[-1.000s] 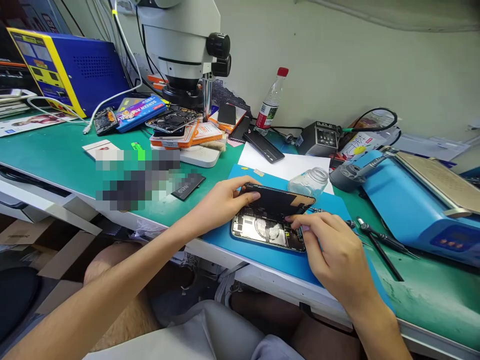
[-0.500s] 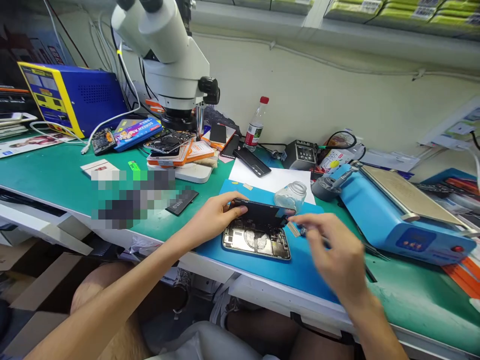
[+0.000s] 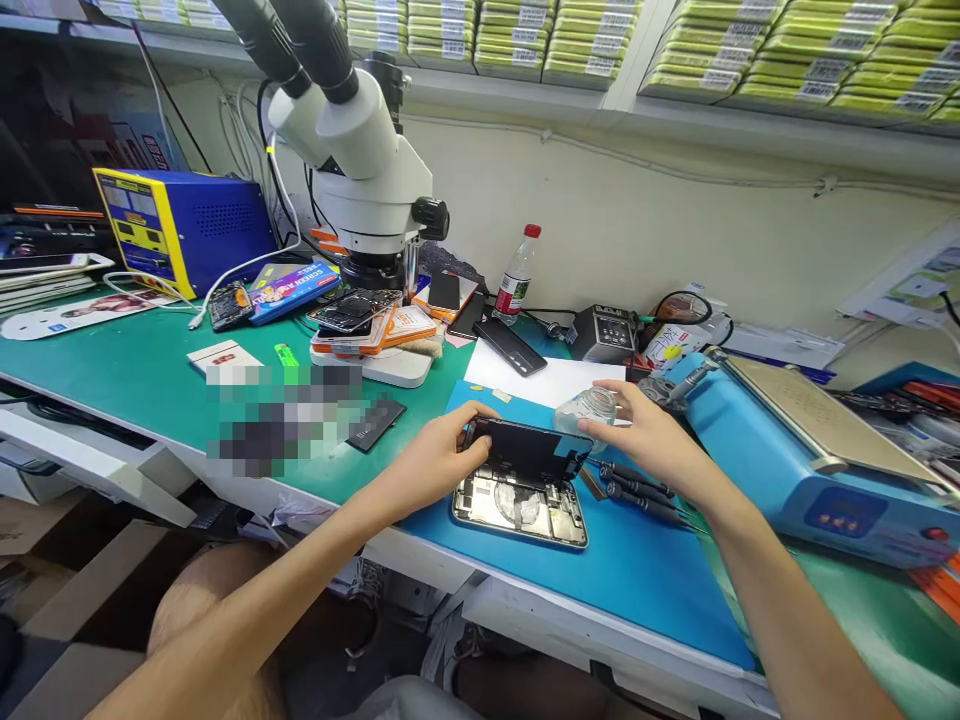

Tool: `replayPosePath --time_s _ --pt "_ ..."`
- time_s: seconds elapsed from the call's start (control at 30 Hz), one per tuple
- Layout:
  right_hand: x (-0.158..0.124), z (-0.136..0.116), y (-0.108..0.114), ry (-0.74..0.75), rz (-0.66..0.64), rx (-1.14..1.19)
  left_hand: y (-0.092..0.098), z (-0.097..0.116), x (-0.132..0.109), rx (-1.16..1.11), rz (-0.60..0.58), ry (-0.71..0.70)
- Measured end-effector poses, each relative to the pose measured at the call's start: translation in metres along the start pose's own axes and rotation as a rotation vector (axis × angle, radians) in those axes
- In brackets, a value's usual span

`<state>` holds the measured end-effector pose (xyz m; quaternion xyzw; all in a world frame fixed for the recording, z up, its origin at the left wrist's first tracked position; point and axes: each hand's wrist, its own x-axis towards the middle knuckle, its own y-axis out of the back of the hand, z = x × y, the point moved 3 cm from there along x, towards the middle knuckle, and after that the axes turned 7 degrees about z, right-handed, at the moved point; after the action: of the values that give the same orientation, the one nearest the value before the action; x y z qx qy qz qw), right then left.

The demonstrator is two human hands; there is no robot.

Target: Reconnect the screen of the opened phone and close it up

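An opened smartphone (image 3: 517,512) lies on the blue mat with its inside parts bare. Its screen (image 3: 529,450) stands tilted up along the far edge, and my left hand (image 3: 450,450) pinches the screen's upper left corner between thumb and fingers. Beyond the phone, a clear glass jar (image 3: 576,410) leans on its side. My right hand (image 3: 645,425) has its thumb in front of the jar and its fingers behind, closed round it. Several dark screwdrivers (image 3: 637,490) lie under my right wrist, beside the phone.
A microscope (image 3: 360,180) stands at the back left near stacked phone parts. A blue heated-plate machine (image 3: 810,470) fills the right side. A loose battery (image 3: 377,425), a black phone (image 3: 510,345) and a bottle (image 3: 517,275) are on the bench. A blurred patch hides something at left.
My right hand has gone from the screen's right edge to the jar and closed round it. My left hand still holds the screen up. The view has tilted upward.
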<state>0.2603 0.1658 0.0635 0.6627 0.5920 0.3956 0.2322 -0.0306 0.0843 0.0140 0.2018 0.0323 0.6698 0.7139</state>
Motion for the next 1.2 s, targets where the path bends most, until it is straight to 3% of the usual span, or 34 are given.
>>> replayPosePath --time_s 0.37,0.6,0.87,1.2 --pt "0.016 -0.040 -0.032 0.084 -0.271 0.227 -0.002 -0.003 0.001 -0.004 -0.015 0.021" --pt "0.014 -0.050 -0.029 0.090 -0.395 0.304 -0.001 -0.002 0.002 -0.007 0.011 0.008" --pt "0.010 -0.037 -0.032 -0.069 -0.371 0.427 -0.004 -0.013 0.005 -0.007 0.051 -0.019" --pt "0.016 -0.038 -0.023 -0.079 -0.108 0.436 -0.003 -0.020 0.005 0.002 0.085 -0.008"
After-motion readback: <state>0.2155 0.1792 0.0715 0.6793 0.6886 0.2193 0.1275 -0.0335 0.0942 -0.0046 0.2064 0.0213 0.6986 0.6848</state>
